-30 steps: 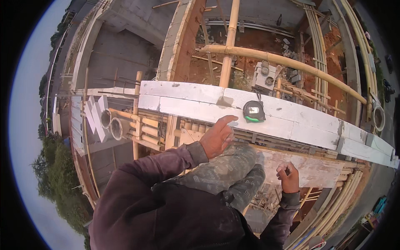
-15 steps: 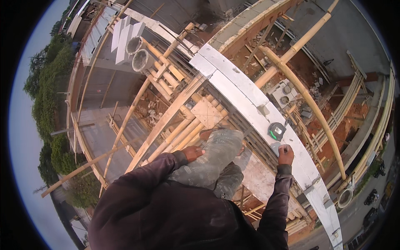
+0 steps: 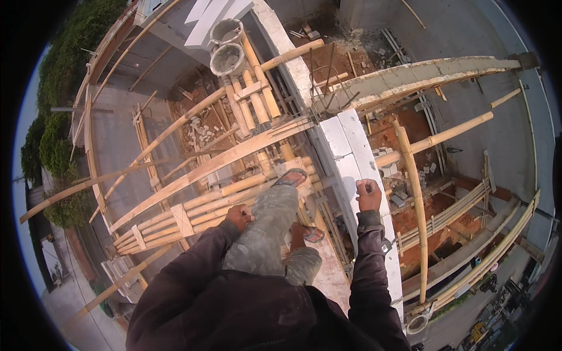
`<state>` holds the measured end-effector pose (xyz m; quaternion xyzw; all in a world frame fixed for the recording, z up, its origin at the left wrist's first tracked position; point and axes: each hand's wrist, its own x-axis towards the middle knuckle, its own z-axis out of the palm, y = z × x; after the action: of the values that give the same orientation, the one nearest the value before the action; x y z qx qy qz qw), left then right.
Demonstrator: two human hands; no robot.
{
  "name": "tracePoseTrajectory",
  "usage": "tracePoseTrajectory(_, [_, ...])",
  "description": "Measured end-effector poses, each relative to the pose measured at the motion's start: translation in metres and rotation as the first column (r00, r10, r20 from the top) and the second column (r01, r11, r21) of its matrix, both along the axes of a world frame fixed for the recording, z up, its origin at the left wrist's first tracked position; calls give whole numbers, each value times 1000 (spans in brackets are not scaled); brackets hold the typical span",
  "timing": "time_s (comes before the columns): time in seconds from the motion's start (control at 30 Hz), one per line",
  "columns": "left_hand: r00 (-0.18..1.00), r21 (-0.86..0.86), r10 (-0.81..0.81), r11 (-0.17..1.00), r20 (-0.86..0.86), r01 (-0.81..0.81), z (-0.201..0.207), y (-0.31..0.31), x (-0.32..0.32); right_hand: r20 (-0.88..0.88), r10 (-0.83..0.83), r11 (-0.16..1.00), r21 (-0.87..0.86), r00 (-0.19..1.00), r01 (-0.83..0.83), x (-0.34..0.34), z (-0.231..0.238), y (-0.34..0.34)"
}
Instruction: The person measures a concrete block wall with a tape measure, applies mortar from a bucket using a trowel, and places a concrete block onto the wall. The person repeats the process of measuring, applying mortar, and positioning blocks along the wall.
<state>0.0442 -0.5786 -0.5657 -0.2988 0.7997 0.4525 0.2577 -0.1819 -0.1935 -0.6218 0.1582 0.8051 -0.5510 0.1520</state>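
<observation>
My right hand (image 3: 369,195) is closed in a pinch over the top of a white block wall (image 3: 349,169). Whatever its fingers hold, if anything, is too small to make out. Beside my right sleeve, a tape measure (image 3: 386,245) lies on the wall, mostly hidden by the forearm. My left hand (image 3: 239,217) is curled closed next to my bent leg (image 3: 269,213); the inside of its grip is hidden. Joints between the pale blocks show near the wall's far end.
Bamboo poles (image 3: 211,205) and a plank (image 3: 216,167) form scaffolding below me, with open gaps. Two mortar-crusted buckets (image 3: 227,58) stand farther off beside white blocks (image 3: 206,23). An upright bamboo pole (image 3: 414,210) rises right of the wall. A concrete-topped beam (image 3: 421,75) runs across beyond.
My view has turned, shifting the scene. My right hand has moved farther along the wall, past the tape measure. My left hand has curled in from lying along my leg.
</observation>
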Motion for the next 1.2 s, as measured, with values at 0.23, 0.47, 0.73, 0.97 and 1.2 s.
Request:
tracePoseTrajectory(0.23, [971, -14, 221, 975, 88, -220, -12, -69, 27, -76, 268, 946, 212, 961, -247, -188, -3, -152])
tracePoseTrajectory(0.47, [858, -27, 500, 865, 119, -500, -12, -87, 107, 55, 307, 705, 658, 950, -266, -225, -1, -194])
tracePoseTrajectory(0.73, [911, -8, 355, 932, 212, -361, -18, -68, 162, 23, 403, 664, 681, 915, -310, -231, 10, -198])
tracePoseTrajectory(0.97, [908, -212, 375, 918, 187, -336, -26, -138, 128, 39, 405, 704, 624, 913, -339, -231, 21, -202])
tracePoseTrajectory(1.2, [890, -68, 452, 888, -51, -455, -7, -242, 12, 52, 315, 741, 611, 948, -280, -235, -7, -195])
